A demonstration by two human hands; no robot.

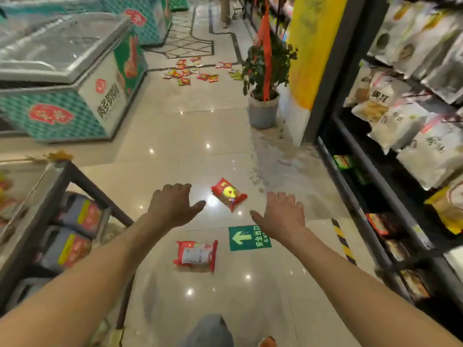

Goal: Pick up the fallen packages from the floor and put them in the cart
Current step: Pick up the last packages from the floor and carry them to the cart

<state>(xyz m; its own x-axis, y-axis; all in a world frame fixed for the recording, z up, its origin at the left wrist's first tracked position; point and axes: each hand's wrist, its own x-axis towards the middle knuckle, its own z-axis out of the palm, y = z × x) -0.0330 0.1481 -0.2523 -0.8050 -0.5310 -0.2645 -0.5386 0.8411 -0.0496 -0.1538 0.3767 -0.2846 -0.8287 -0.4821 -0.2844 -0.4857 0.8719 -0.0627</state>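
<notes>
– Shop aisle, glossy tile floor (pixel 180 136). Hands?
– Left hand (pixel 172 206), right hand (pixel 281 216): both spread, palms down, empty.
– Packages?
– Red package (pixel 196 255) near floor's bottom edge; second red package (pixel 229 194) between hands; scattered packets (pixel 198 71) far up the aisle.
</notes>
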